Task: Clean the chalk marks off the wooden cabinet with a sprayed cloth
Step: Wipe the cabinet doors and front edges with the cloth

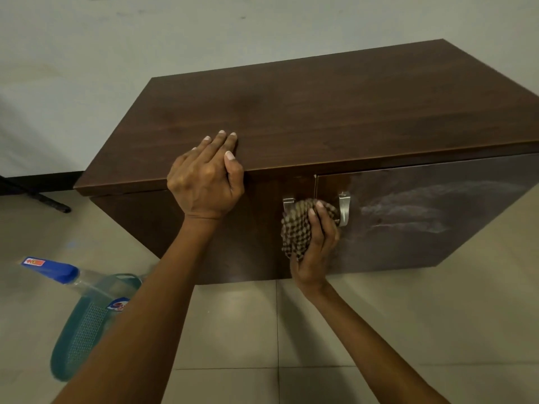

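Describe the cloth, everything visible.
The cloth is a brown-and-beige checked weave with a bumpy texture, bunched into a wad rather than spread flat. The right hand grips it, fingers curled over its top, and holds it against the front of the cabinet, between the two metal handles near the door seam. The chalk marks lie to its right, apart from it. Whether it is damp cannot be told.
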